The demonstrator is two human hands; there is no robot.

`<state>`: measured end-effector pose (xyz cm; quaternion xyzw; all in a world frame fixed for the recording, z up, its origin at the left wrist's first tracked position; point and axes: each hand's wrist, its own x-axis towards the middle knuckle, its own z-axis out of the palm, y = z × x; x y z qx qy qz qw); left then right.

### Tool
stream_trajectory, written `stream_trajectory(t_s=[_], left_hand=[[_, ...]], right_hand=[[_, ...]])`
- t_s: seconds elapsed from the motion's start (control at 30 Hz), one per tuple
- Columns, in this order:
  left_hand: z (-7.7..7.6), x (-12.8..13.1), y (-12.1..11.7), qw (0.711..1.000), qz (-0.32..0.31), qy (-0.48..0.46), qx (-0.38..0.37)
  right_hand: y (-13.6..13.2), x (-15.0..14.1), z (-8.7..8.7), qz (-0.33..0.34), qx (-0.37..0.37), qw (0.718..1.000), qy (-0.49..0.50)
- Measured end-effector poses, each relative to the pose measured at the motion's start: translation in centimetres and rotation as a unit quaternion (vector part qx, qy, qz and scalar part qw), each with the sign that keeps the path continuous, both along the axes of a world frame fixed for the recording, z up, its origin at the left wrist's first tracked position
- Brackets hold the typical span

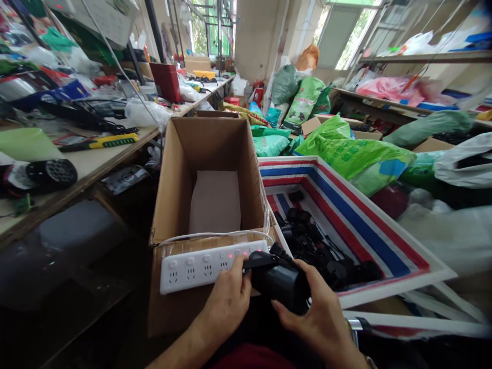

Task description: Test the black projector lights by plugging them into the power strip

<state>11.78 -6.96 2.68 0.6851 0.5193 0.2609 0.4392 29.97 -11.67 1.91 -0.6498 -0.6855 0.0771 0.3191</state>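
A black cylindrical device [282, 284] with a flat, handle-like black piece on its left side is held between my hands. My right hand [321, 307] is closed around its body, thumb below and fingers over the far edge. With thumb and fingertips my left hand [227, 293] pinches the flat piece. Just behind the hands lies a white power strip [194, 274] with several sockets and glowing red lights. Its right end is partly covered by the device. A black plug [280, 252] shows above the device; whether it sits in a socket I cannot tell.
Behind the strip stands an open cardboard box [175, 189] with a pale sheet inside. To the right, a striped, fabric-lined bin [355, 220] holds several black devices [326, 251]. A cluttered workbench [103, 159] runs along the left; green bags [357, 148] lie at the back right.
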Motion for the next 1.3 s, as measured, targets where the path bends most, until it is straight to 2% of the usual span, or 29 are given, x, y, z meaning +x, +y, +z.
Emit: stream_trajectory(t_s=[0.1,0.17,0.2,0.27,0.33,0.4,0.47,0.53,0.6,0.7,0.8,0.87,0.93,1.03,1.17,1.3], left_hand=[[0.7,0.3,-0.3,1.0,-0.013,0.0,-0.019],[1.1,0.4,-0.3,0.999,-0.032,-0.009,-0.039],[1.1,0.3,-0.3,0.998,-0.041,-0.015,-0.046],[0.9,0.0,-0.2,0.996,-0.06,-0.027,-0.058],[0.4,-0.8,-0.2,0.993,-0.076,-0.041,-0.076],[-0.2,-2.1,-0.2,0.989,-0.083,-0.067,-0.099],[-0.6,-3.9,-0.2,0.982,-0.069,-0.12,-0.127],[-0.7,-5.8,0.2,0.97,-0.022,-0.187,-0.152],[-0.4,-7.5,0.8,0.955,0.057,-0.242,-0.158],[0.1,-9.2,1.9,0.922,0.174,-0.317,-0.141],[0.3,-9.6,2.5,0.884,0.234,-0.387,-0.12],[0.2,-9.4,2.7,0.869,0.249,-0.412,-0.116],[0.1,-9.1,2.7,0.862,0.25,-0.424,-0.122],[-0.1,-8.7,2.8,0.858,0.238,-0.436,-0.129],[-0.4,-8.6,3.1,0.851,0.229,-0.456,-0.129],[-0.7,-8.9,3.4,0.839,0.245,-0.471,-0.119]], right_hand=[[0.5,-0.6,-0.2,-0.025,0.018,0.999,0.027],[0.9,-0.5,-0.2,-0.029,-0.021,0.994,0.1],[1.1,-0.3,-0.2,-0.023,-0.065,0.985,0.157],[1.5,0.6,-0.2,-0.009,-0.168,0.942,0.292],[2.1,2.1,-0.5,-0.026,-0.216,0.887,0.407],[2.7,3.7,-1.2,-0.077,-0.185,0.851,0.484],[3.2,5.3,-2.0,-0.133,-0.127,0.837,0.515],[3.7,6.2,-2.7,-0.17,-0.094,0.843,0.502],[3.9,6.1,-3.0,-0.169,-0.113,0.86,0.467],[4.0,4.2,-3.0,-0.092,-0.195,0.877,0.429],[4.2,1.6,-3.0,-0.009,-0.243,0.88,0.408],[4.5,0.4,-3.4,0.017,-0.244,0.893,0.379],[4.8,-0.4,-4.0,0.033,-0.215,0.928,0.303],[5.4,-1.0,-4.7,0.065,-0.129,0.979,0.143],[5.7,-1.1,-4.6,0.109,-0.094,0.987,0.069],[5.8,-0.8,-3.0,0.124,-0.101,0.985,-0.07]])
